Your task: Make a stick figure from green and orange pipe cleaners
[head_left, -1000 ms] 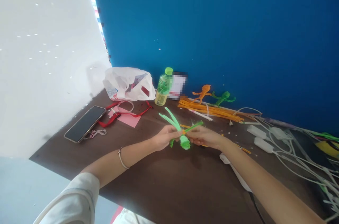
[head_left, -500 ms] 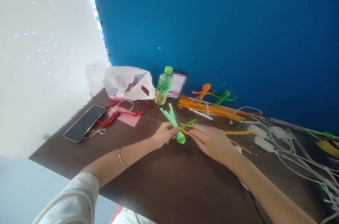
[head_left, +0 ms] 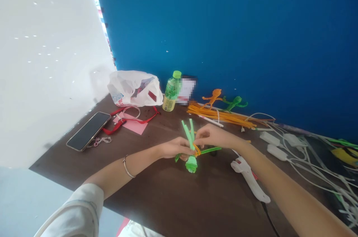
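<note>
My left hand (head_left: 177,148) grips a light green pipe-cleaner figure (head_left: 191,164) by its middle. Its coiled round end points down toward me, and straight stems stick up and away. A darker green strand juts out to the right. Around the middle loops an orange pipe cleaner (head_left: 197,150), pinched between the fingers of my right hand (head_left: 208,136). A white glue gun (head_left: 248,179) with a black cord lies on the dark table under my right forearm.
Behind are a bundle of orange pipe cleaners (head_left: 223,115), an orange figure (head_left: 214,97) and a green figure (head_left: 234,103). A drink bottle (head_left: 170,93), plastic bag (head_left: 134,87) and phone (head_left: 88,131) stand or lie left. White cables and adapters (head_left: 276,153) crowd the right side.
Both hands and the green figure have come nearer to me. My right hand has swung the orange pipe cleaner round the figure's middle. The glue gun now shows more fully.
</note>
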`<act>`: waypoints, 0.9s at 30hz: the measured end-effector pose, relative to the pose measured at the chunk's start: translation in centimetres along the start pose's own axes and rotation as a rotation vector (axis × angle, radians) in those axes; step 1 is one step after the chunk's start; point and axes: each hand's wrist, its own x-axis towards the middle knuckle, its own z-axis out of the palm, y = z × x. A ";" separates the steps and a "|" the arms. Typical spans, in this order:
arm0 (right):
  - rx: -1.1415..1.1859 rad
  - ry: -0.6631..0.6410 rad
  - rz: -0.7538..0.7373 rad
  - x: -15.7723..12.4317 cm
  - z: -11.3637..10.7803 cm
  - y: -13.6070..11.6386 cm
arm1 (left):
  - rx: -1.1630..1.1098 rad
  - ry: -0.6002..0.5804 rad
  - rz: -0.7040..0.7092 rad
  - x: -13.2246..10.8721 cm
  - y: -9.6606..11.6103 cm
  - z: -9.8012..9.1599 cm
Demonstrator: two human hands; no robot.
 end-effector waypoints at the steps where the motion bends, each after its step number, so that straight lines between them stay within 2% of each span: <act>1: 0.073 -0.006 0.013 0.2 0.3 0.4 | -0.028 0.000 0.008 0.0 0.0 -0.1; 4: 0.265 0.034 0.046 0.5 1.5 1.6 | -0.108 0.009 0.058 0.1 0.0 -0.3; 8: 0.368 0.202 0.094 0.1 3.7 2.8 | -0.171 0.084 0.135 0.4 -0.3 -0.5; 13: 0.154 0.335 0.072 -0.9 5.8 2.1 | -0.170 0.240 0.200 0.8 -0.6 -0.5; 15: 0.062 0.413 0.057 -1.4 6.2 1.6 | -0.155 0.262 0.205 0.8 -0.6 -0.4; 19: 0.161 0.521 0.030 -1.8 6.5 1.4 | -0.147 0.231 0.192 0.5 -0.1 -0.2; 25: 0.305 0.624 -0.010 -1.3 5.9 3.8 | -0.153 0.110 0.071 0.4 -0.3 -0.3; 27: 0.315 0.612 -0.056 -1.1 5.5 4.3 | -0.147 0.088 0.030 0.4 -0.5 -0.4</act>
